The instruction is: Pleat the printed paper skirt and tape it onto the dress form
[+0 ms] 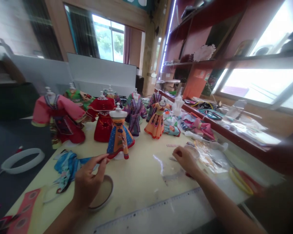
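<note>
A small orange and blue doll dress (120,136) with a red hem stands on a white mini mannequin. My left hand (89,182) pinches the dress's lower left hem corner between thumb and fingertips. Under that hand lies a round shallow ring-rimmed object (107,198), partly covered. To the right, my right hand (185,159) is curled closed above the table, fingers turned down. Whatever it holds, if anything, is hidden. Just behind it sits a round roll or dish (193,151), beside a clear plastic bag (213,159).
Several dressed mannequins stand behind, among them a red dress (102,120) and a pink robe (60,118). Blue fabric (67,169) lies at left. A clear ruler (146,208) crosses the front. Yellow-handled scissors (240,180) rest at right, near piled cloth (202,126).
</note>
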